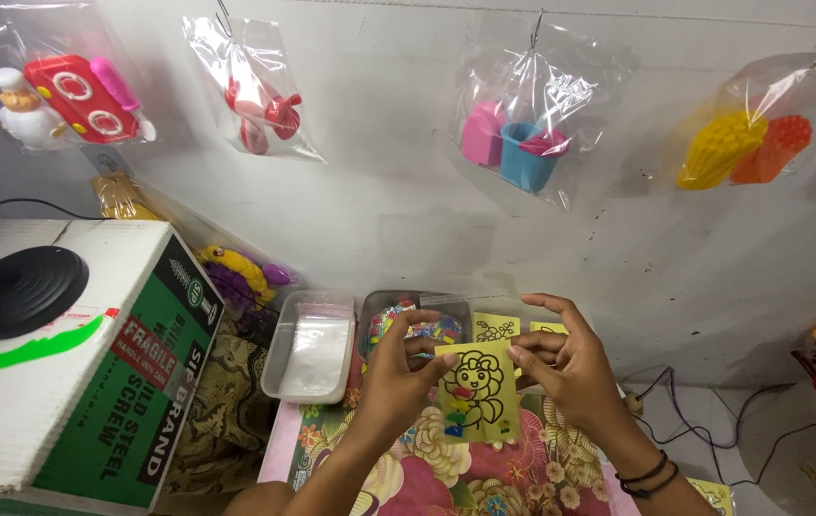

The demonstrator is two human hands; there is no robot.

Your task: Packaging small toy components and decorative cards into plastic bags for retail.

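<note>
Your left hand [406, 368] and right hand [561, 368] are pinching yellow lion card [478, 394] over floral tabletop [408, 478]. Card appearing partly coloured; upper outline remaining bare. Clear bag tray [311, 355] waiting beside.

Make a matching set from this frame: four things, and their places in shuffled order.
Things:
1. yellow card
2. black round base
3. clear tray
4. green scissors

Places:
A. left of the bead container
B. between left hand and right hand
C. on the box, nearer the camera
D. on the box, toward the wall

Pairs: 1-B, 2-D, 3-A, 4-C
</note>
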